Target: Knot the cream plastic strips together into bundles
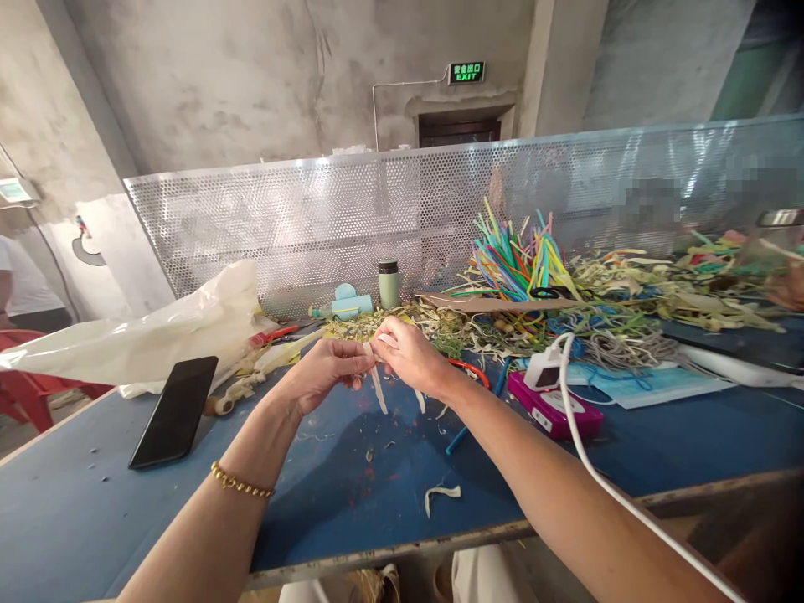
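Just above the blue tabletop (327, 494), my two hands meet in the middle of the view. My left hand (332, 368) pinches a pale, flat strip (378, 389) between thumb and fingers, and the strip hangs down below the fingertips. Close against it, my right hand (408, 352) has its fingers closed on the same pale material. A second pale end (420, 402) dangles under the right hand. How the strips cross or join is hidden by the fingers. One loose pale scrap (443, 496) lies on the table nearer to me.
A black phone (176, 410) lies left, beside a plastic bag (188, 327). Behind my hands stand a green bottle (389, 286) and bundled coloured strips (518, 260). At right are a magenta box (556, 406), a white cable (581, 444) and a blue mask (653, 385). A perforated metal screen (282, 218) runs behind.
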`<state>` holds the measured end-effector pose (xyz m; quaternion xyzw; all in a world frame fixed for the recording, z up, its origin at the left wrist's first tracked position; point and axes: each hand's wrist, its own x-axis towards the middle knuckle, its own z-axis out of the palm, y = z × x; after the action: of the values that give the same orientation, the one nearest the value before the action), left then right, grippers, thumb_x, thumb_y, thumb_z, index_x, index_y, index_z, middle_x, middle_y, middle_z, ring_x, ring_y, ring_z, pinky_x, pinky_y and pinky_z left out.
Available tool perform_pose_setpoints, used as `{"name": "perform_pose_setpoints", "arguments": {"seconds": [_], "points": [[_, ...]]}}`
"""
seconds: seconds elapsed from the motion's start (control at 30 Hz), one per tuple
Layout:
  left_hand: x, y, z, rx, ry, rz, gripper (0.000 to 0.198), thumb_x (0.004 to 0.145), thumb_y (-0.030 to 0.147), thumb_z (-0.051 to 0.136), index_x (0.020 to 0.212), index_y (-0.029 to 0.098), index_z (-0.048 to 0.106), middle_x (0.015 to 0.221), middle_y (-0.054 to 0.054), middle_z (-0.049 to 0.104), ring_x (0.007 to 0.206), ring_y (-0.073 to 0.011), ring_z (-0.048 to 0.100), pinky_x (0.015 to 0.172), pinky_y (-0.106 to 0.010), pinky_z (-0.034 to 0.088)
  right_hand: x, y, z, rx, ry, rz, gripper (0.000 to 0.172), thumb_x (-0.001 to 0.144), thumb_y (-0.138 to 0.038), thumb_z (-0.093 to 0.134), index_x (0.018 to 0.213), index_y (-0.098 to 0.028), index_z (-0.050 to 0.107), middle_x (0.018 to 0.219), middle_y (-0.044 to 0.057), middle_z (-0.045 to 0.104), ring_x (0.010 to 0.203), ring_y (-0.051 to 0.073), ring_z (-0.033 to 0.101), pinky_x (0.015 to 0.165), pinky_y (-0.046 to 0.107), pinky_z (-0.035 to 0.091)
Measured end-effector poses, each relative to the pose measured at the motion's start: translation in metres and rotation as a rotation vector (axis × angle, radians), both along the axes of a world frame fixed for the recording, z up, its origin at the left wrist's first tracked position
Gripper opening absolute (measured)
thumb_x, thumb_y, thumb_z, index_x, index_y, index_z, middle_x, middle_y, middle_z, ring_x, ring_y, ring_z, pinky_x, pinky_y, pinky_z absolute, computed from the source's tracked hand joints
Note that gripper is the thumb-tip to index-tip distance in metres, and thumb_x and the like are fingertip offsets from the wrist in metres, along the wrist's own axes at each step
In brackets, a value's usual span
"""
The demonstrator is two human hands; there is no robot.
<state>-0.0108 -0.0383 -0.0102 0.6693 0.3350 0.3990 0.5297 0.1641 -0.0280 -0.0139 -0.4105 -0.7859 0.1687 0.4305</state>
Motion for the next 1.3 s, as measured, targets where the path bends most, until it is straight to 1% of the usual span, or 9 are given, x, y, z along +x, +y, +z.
{"name": "perform_pose_setpoints", "arguments": {"seconds": [0.1,0.27,0.37,0.5,0.6,0.77,1.0,1.2,1.3], "points": [[0.0014,-0.0017,0.0007,-0.032,0.010,0.019,0.020,0.068,0.031,0.079,0.071,0.012,0.074,0.075,-0.009,0.071,0.046,-0.0097,0.056,0.047,-0.025,0.037,-0.0009,0.0006,-0.0007,0.046,-0.005,-0.023,0.006,0.090,-0.021,0.054,0.085,-0.017,0.053,0.071,0.000,0.059,0.064,0.014,0.053,0.061,0.025,0.036],[0.0032,-0.0017,-0.0008,-0.089,-0.016,0.011,0.019,0.068,0.028,0.079,0.072,0.011,0.072,0.075,-0.011,0.072,0.049,-0.0146,0.064,0.047,-0.024,0.041,-0.0014,0.0020,-0.0019,0.100,-0.022,-0.056,0.006,0.090,-0.020,0.054,0.084,-0.017,0.054,0.079,0.002,0.061,0.072,0.015,0.054,0.065,0.026,0.036],[0.0049,-0.0012,-0.0010,-0.139,-0.031,0.041,0.021,0.066,0.028,0.080,0.072,0.010,0.071,0.077,-0.012,0.073,0.047,-0.0133,0.063,0.044,-0.023,0.041,-0.0016,0.0026,-0.0026,0.115,-0.027,-0.066,0.007,0.090,-0.019,0.053,0.084,-0.017,0.054,0.080,0.003,0.061,0.075,0.016,0.054,0.066,0.026,0.037],[0.0069,-0.0017,0.0001,-0.187,-0.078,0.071,0.023,0.063,0.025,0.083,0.073,0.009,0.069,0.074,-0.012,0.072,0.055,-0.0169,0.068,0.050,-0.024,0.048,-0.0016,0.0025,-0.0028,0.109,-0.033,-0.082,0.007,0.089,-0.018,0.053,0.082,-0.017,0.054,0.078,0.002,0.061,0.073,0.015,0.053,0.065,0.025,0.036],[0.0072,-0.0021,0.0008,-0.174,-0.076,0.065,0.022,0.062,0.023,0.082,0.070,0.008,0.068,0.068,-0.009,0.070,0.058,-0.0183,0.069,0.055,-0.025,0.050,-0.0016,0.0023,-0.0023,0.093,-0.029,-0.093,0.007,0.088,-0.016,0.053,0.082,-0.017,0.055,0.079,0.003,0.062,0.073,0.015,0.053,0.064,0.025,0.036],[0.0061,-0.0012,-0.0002,-0.120,-0.059,0.046,0.021,0.067,0.026,0.079,0.068,0.008,0.068,0.065,-0.006,0.067,0.053,-0.0156,0.066,0.053,-0.025,0.047,-0.0017,0.0019,-0.0007,0.060,-0.024,-0.108,0.009,0.087,-0.013,0.053,0.080,-0.017,0.054,0.074,0.002,0.060,0.068,0.015,0.052,0.061,0.025,0.034],[0.0058,-0.0004,-0.0012,-0.098,-0.042,0.037,0.031,0.066,0.035,0.083,0.069,0.007,0.070,0.061,-0.007,0.067,0.052,-0.0148,0.065,0.053,-0.025,0.046,-0.0035,-0.0002,-0.0004,0.014,-0.002,-0.093,0.009,0.087,-0.014,0.055,0.079,-0.018,0.053,0.072,0.001,0.062,0.062,0.013,0.052,0.058,0.024,0.033],[0.0060,0.0010,-0.0029,-0.089,-0.029,0.076,0.029,0.064,0.033,0.084,0.063,0.008,0.069,0.058,-0.006,0.066,0.048,-0.0149,0.064,0.050,-0.025,0.046,-0.0018,0.0033,0.0001,0.042,0.018,-0.070,0.009,0.085,-0.013,0.059,0.078,-0.016,0.056,0.076,0.003,0.064,0.071,0.014,0.057,0.063,0.025,0.038],[0.0057,0.0018,-0.0030,-0.113,-0.046,0.091,0.022,0.065,0.026,0.081,0.062,0.007,0.069,0.058,-0.006,0.066,0.047,-0.0151,0.064,0.049,-0.024,0.046,0.0034,0.0066,0.0023,-0.059,0.105,-0.008,0.008,0.085,-0.020,0.064,0.082,-0.016,0.058,0.072,0.002,0.063,0.063,0.013,0.055,0.057,0.025,0.039]]}}
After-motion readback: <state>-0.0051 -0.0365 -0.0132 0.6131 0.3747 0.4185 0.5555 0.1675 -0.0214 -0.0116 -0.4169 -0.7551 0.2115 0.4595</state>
